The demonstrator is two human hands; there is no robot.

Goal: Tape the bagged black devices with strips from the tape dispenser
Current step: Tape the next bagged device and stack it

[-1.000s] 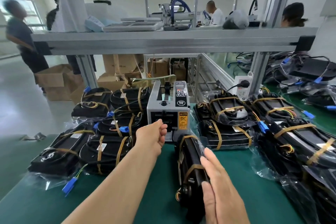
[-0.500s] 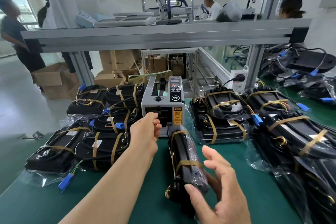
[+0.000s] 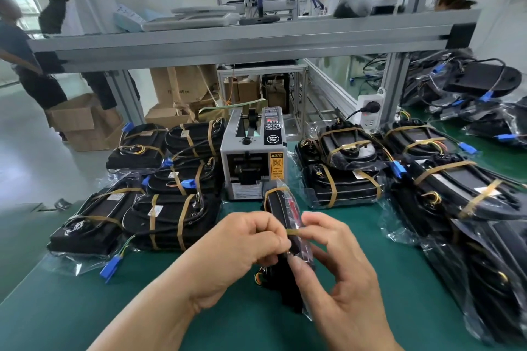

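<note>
Your two hands meet at the middle of a green bench mat, working on one bagged black device that stands on its narrow edge, pointing away from you, its far end just in front of the tape dispenser. Your left hand has its fingers curled and pinches the left end of a short tan tape strip laid across the top edge of the device. Your right hand curls its forefinger and thumb round the device, the forefinger tip at the strip's right end and the thumb lying along the bag's side. Another tan band already wraps the device's far end. The dispenser is a grey box with a yellow caution label on its front, standing upright at the back of the mat. To its left lies a cluster of taped devices, stacked and touching, with blue connectors poking out. To its right, more taped devices are piled, stretching to the bench's right edge. A metal shelf runs across above the bench.
</note>
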